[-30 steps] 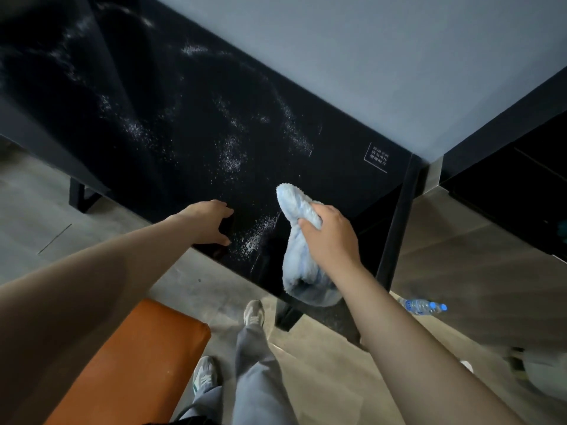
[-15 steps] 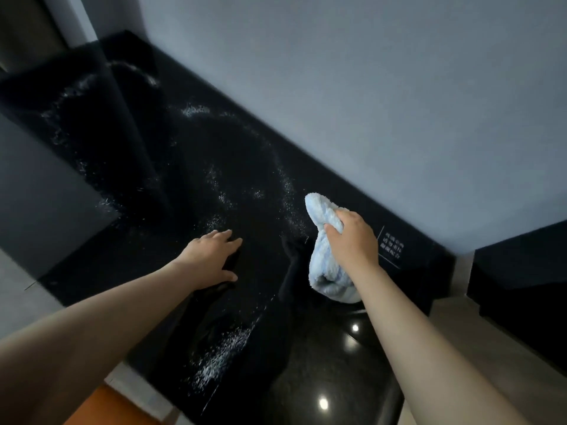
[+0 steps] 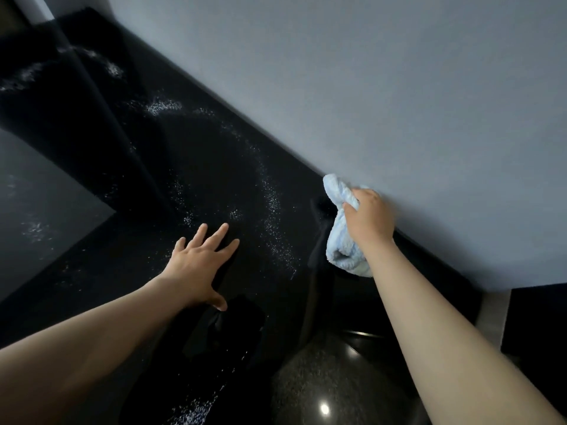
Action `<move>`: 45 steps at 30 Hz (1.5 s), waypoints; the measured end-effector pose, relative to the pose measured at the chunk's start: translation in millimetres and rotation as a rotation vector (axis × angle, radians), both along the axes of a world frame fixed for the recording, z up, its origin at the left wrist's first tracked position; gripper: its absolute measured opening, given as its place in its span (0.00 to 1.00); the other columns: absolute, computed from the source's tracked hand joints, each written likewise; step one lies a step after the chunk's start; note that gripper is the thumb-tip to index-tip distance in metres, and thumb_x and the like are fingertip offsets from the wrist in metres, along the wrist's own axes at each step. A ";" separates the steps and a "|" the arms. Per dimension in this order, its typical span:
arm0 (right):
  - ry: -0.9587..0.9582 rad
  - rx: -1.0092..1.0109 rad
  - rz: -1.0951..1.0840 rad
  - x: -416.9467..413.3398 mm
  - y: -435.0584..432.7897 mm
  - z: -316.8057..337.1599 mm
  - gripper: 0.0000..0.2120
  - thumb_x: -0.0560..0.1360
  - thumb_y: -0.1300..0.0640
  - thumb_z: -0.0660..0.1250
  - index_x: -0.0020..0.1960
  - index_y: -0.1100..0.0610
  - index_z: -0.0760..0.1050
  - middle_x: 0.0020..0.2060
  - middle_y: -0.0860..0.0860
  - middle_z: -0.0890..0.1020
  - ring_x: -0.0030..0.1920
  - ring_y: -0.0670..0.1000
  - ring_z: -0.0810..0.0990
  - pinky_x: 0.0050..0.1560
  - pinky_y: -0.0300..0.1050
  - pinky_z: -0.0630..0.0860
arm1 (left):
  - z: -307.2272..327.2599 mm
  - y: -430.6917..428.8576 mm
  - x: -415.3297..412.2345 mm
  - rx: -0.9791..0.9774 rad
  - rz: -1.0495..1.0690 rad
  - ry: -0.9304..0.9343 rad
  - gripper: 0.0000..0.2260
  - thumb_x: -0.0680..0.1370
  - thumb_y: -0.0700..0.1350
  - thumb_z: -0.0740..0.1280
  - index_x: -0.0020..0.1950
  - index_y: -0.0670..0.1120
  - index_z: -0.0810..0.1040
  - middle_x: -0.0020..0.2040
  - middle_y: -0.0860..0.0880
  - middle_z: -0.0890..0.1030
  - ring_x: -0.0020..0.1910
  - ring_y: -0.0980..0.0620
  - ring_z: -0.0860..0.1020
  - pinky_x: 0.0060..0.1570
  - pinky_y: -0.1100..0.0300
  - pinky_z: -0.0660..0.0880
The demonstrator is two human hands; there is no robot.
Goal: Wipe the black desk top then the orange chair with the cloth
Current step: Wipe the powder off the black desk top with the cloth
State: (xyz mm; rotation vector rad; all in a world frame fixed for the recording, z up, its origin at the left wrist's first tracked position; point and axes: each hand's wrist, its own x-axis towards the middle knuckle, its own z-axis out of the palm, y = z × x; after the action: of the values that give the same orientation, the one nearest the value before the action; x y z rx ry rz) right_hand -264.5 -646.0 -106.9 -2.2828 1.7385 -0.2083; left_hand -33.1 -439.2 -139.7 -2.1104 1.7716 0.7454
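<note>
Pale-blue terry cloth (image 3: 339,253) bunched in right hand (image 3: 368,217) — fingers curled round its middle, one end poking up past the knuckles, the other hanging below the wrist. Held at far edge of black desk top (image 3: 190,179), right where the glossy surface meets grey-blue wall (image 3: 368,87). Lower fold close to the desk; actual contact impossible to tell. Dark reflection of cloth and hand on the gloss just to the left.

Left hand (image 3: 199,265) flat on desk top, palm down, fingers straight and spread, thumb out toward the near side. Well apart from cloth, to its left.

White specks (image 3: 271,207) scattered over desk top in a curved band between the two hands, running back toward the wall. Further patches farther left near the back edge, plus a streak at the near edge below the left forearm.

Bright spot of reflected light (image 3: 324,409) low on the desk top, between the forearms. Second dark surface (image 3: 537,320) at right — set off from the desk by a narrow pale gap.
</note>
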 end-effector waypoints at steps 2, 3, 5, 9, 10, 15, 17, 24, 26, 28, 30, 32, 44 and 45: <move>0.037 -0.023 0.019 3.0 -9.1 -4.6 0.12 0.78 0.59 0.62 0.59 0.60 0.78 0.63 0.55 0.77 0.67 0.55 0.70 0.66 0.47 0.66 | -0.5 0.7 1.8 -0.002 0.002 0.016 0.58 0.59 0.68 0.75 0.77 0.59 0.40 0.77 0.53 0.33 0.76 0.43 0.36 0.74 0.39 0.47; 0.048 -0.020 0.012 5.2 -12.6 -6.2 0.12 0.78 0.58 0.62 0.58 0.60 0.78 0.62 0.54 0.77 0.66 0.55 0.71 0.66 0.48 0.67 | -0.3 0.8 1.9 -0.002 0.003 0.021 0.58 0.60 0.67 0.75 0.77 0.59 0.40 0.77 0.53 0.33 0.76 0.43 0.36 0.74 0.39 0.47; 0.085 -0.003 0.004 11.0 -16.8 -10.5 0.13 0.78 0.57 0.62 0.60 0.58 0.77 0.61 0.54 0.78 0.65 0.56 0.71 0.66 0.48 0.67 | -0.7 1.1 1.6 -0.005 0.007 0.021 0.58 0.60 0.67 0.75 0.77 0.59 0.40 0.77 0.53 0.32 0.76 0.43 0.35 0.74 0.39 0.47; 0.177 0.032 0.002 20.3 -16.8 -19.3 0.14 0.79 0.53 0.61 0.63 0.56 0.75 0.61 0.52 0.77 0.64 0.57 0.71 0.64 0.48 0.68 | -1.7 0.8 1.0 -0.007 0.011 0.024 0.58 0.60 0.66 0.76 0.77 0.59 0.40 0.77 0.53 0.32 0.76 0.43 0.35 0.73 0.39 0.46; 0.190 0.036 0.002 20.8 -16.1 -20.3 0.14 0.79 0.53 0.61 0.63 0.55 0.75 0.61 0.52 0.77 0.64 0.58 0.71 0.63 0.49 0.68 | -1.8 0.9 0.9 -0.003 0.011 0.026 0.58 0.60 0.66 0.76 0.77 0.59 0.40 0.77 0.53 0.32 0.76 0.43 0.35 0.73 0.39 0.46; 0.216 0.007 0.057 20.3 -10.9 -20.0 0.13 0.78 0.54 0.61 0.59 0.56 0.77 0.57 0.53 0.79 0.61 0.57 0.73 0.64 0.49 0.67 | -2.0 -0.2 0.6 0.002 0.004 0.015 0.58 0.60 0.66 0.75 0.77 0.59 0.40 0.77 0.53 0.32 0.76 0.42 0.36 0.73 0.38 0.47; 0.213 -0.001 0.074 20.6 -4.0 -20.4 0.12 0.78 0.54 0.62 0.59 0.56 0.77 0.57 0.52 0.79 0.61 0.57 0.74 0.64 0.48 0.67 | -1.6 -0.4 0.3 0.001 0.003 0.014 0.58 0.60 0.66 0.75 0.77 0.58 0.40 0.77 0.53 0.33 0.76 0.42 0.36 0.73 0.38 0.47; 0.192 0.063 0.084 20.7 29.4 -19.2 0.17 0.79 0.53 0.63 0.66 0.51 0.73 0.63 0.48 0.76 0.61 0.59 0.71 0.56 0.51 0.72 | 4.6 0.4 -1.4 0.002 0.003 0.019 0.58 0.60 0.66 0.76 0.78 0.57 0.41 0.77 0.52 0.34 0.77 0.41 0.37 0.73 0.38 0.48; 0.198 0.071 0.089 21.1 37.6 -19.1 0.17 0.79 0.52 0.62 0.67 0.51 0.72 0.64 0.48 0.75 0.61 0.59 0.71 0.57 0.51 0.73 | 6.0 0.1 -1.8 -0.002 0.002 0.017 0.57 0.60 0.65 0.76 0.78 0.57 0.42 0.77 0.52 0.34 0.77 0.41 0.38 0.73 0.38 0.49; 0.199 0.076 0.087 21.5 45.1 -19.2 0.17 0.79 0.52 0.63 0.67 0.50 0.72 0.64 0.47 0.75 0.61 0.59 0.71 0.56 0.51 0.73 | 7.1 -0.5 -2.2 0.000 0.000 0.014 0.57 0.60 0.65 0.76 0.78 0.57 0.42 0.78 0.52 0.35 0.77 0.41 0.38 0.73 0.38 0.49; 0.199 0.075 0.092 21.3 52.9 -20.3 0.17 0.79 0.53 0.63 0.67 0.50 0.72 0.64 0.47 0.76 0.61 0.58 0.71 0.55 0.49 0.73 | 8.0 -0.9 -2.5 0.010 -0.005 0.001 0.57 0.61 0.66 0.75 0.78 0.57 0.41 0.78 0.51 0.35 0.77 0.41 0.38 0.73 0.38 0.50; 0.193 0.070 0.098 21.1 61.4 -21.7 0.17 0.79 0.54 0.62 0.67 0.50 0.73 0.64 0.46 0.76 0.61 0.58 0.70 0.55 0.48 0.72 | 9.1 -0.7 -3.0 0.020 -0.013 -0.011 0.57 0.61 0.66 0.75 0.78 0.57 0.41 0.78 0.51 0.35 0.77 0.41 0.38 0.73 0.39 0.50; 0.191 0.079 0.103 19.8 124.0 -28.0 0.15 0.78 0.51 0.64 0.65 0.46 0.73 0.62 0.43 0.75 0.59 0.53 0.71 0.52 0.46 0.74 | 27.4 17.4 1.0 0.013 -0.056 0.057 0.52 0.66 0.62 0.74 0.78 0.54 0.43 0.78 0.51 0.37 0.77 0.43 0.41 0.74 0.40 0.49; 0.190 0.080 0.102 20.0 129.0 -28.7 0.16 0.78 0.51 0.64 0.65 0.46 0.72 0.62 0.43 0.75 0.59 0.53 0.71 0.53 0.46 0.73 | 27.3 24.2 3.0 0.023 -0.065 0.058 0.52 0.66 0.62 0.74 0.78 0.54 0.43 0.78 0.52 0.38 0.77 0.43 0.41 0.75 0.41 0.48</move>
State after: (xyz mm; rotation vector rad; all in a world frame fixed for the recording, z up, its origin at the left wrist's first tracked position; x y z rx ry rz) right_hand -244.5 -517.1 -135.5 -2.3914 1.6762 0.0997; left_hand -30.1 -414.9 -112.4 -2.0252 1.8428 0.8136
